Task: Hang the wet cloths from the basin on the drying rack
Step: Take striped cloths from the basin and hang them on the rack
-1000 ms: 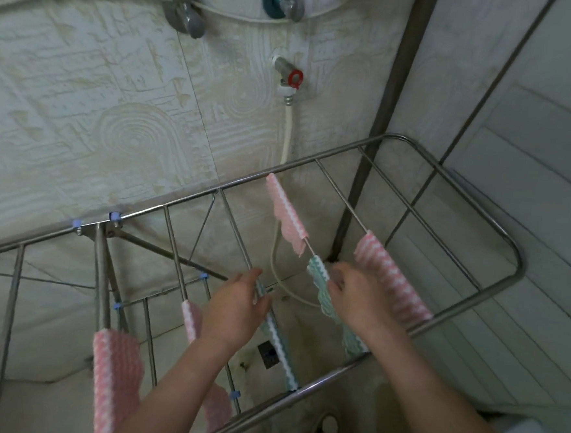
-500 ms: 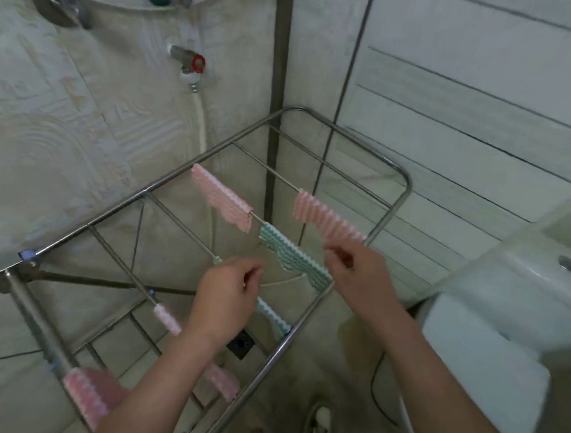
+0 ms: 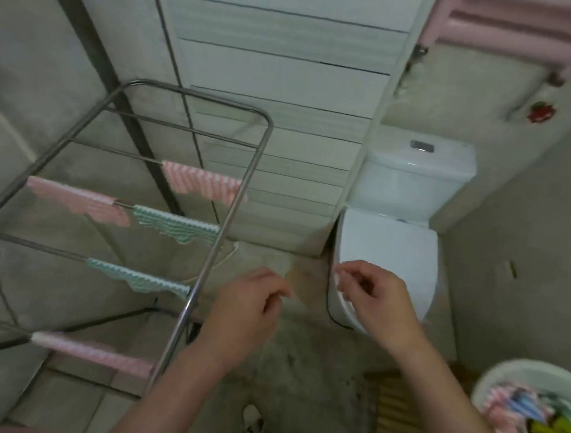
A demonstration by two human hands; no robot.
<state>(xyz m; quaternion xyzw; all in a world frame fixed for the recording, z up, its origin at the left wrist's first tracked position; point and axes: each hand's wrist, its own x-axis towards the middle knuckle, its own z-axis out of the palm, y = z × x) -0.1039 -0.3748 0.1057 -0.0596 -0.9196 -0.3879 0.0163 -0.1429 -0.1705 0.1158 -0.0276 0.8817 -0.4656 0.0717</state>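
Both hands are hovering just right of the rack [image 3: 205,268], with the left hand [image 3: 250,312] and right hand [image 3: 376,300] loosely curled and holding nothing. Three pink cloths [image 3: 202,185] and two green cloths [image 3: 175,224] are hanging over the rack's bars. More wet cloths [image 3: 514,406] are lying heaped in the basin [image 3: 517,366], well to the rack's right.
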